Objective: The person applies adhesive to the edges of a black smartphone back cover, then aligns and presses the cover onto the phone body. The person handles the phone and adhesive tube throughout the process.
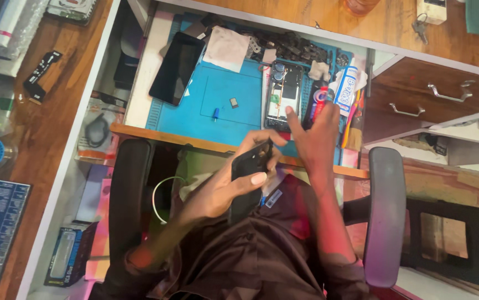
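Observation:
My left hand (225, 189) is closed around a black phone (249, 180), held above my lap in front of the desk edge. My right hand (317, 136) reaches over the desk edge, its index finger stretched out to the lower end of an opened phone (283, 91) that lies with its insides showing on the blue work mat (223, 119). The other fingers are spread near a red-capped bottle (320, 99). Nothing is seen held in this hand.
On the mat lie a black screen panel (177, 66), a white cloth (227, 47), a small blue part (215, 113) and a tiny chip (233, 102). A white-and-blue tube (346, 89) and tools stand at its right. Wooden drawers (434, 94) are right; chair armrests (384, 216) flank me.

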